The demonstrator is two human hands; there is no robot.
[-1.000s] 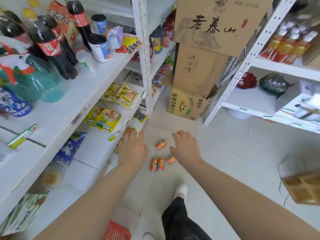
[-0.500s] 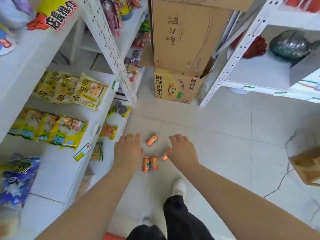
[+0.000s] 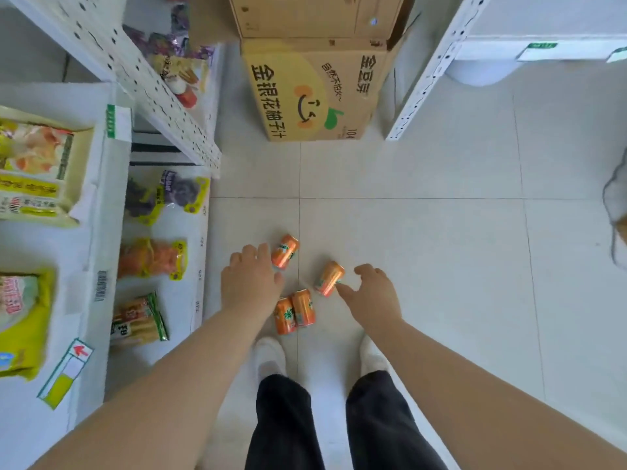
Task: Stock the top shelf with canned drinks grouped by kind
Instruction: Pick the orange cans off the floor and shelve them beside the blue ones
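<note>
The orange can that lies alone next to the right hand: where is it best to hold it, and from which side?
Probably round the middle of its body, from above. The orange can lies on its side on the floor, with bare tile along both long sides, so thumb and fingers of the right hand can straddle it.

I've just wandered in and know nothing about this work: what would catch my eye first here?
Four orange cans lie on the pale tiled floor in the middle, two side by side and two apart, with the left hand and right hand open close beside them. Beyond them stands a yellow cardboard box with a smiling face, and bright snack packets lie on the white shelves at left.
</note>
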